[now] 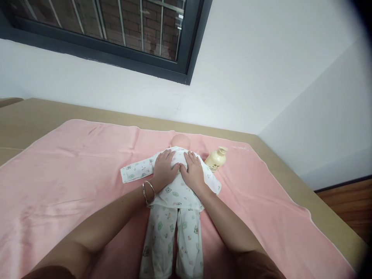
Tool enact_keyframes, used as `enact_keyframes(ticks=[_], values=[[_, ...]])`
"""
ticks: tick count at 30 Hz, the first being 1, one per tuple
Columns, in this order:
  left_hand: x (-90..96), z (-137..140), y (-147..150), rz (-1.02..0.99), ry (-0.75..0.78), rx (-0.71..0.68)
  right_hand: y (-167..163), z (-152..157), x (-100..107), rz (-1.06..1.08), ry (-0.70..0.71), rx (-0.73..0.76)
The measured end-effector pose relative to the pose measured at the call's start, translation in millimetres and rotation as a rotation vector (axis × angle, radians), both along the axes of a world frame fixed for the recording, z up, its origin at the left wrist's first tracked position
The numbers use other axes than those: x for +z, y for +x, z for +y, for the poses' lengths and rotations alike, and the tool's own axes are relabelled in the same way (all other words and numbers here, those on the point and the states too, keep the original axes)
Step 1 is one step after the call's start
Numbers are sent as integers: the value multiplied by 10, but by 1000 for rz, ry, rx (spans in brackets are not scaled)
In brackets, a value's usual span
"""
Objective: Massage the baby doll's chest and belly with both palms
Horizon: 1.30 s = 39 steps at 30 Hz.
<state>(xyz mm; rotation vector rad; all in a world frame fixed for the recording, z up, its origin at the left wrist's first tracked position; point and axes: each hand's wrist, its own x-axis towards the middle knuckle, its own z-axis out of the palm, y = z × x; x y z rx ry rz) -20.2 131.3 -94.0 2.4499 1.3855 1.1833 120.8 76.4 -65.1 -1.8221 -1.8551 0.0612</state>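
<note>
A baby doll in a white printed top and matching trousers lies stretched out on a pink cloth. Its bare head points toward the wall, and no face shows. My left hand rests flat on the left of the doll's upper body, fingers extended; a silver bangle circles that wrist. On the other side my right hand lies flat too, the two thumbs nearly touching at the middle. One sleeve spreads out to the left. Beside the right shoulder is a pale yellow bottle, tilted.
The cloth covers most of a wooden-coloured table, with wrinkles at the left. Behind it rises a white wall with a dark-framed window. Another wall meets it at the right, above a brown wooden surface.
</note>
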Motion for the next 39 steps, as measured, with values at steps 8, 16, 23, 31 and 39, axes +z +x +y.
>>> enact_keyframes(ticks=[8, 16, 23, 31, 39], values=[[16, -11, 8, 11, -13, 12, -32, -36, 26, -49, -4, -44], [29, -13, 8, 3, -22, 16, -84, -79, 28, -128, 17, -98], [3, 43, -24, 44, 0, -67, -5, 8, 0, -141, 18, -43], [80, 30, -67, 72, 114, -224, -22, -6, 67, -208, -7, 73], [105, -63, -86, -46, 154, -126, -71, -157, 169, -162, -47, 14]])
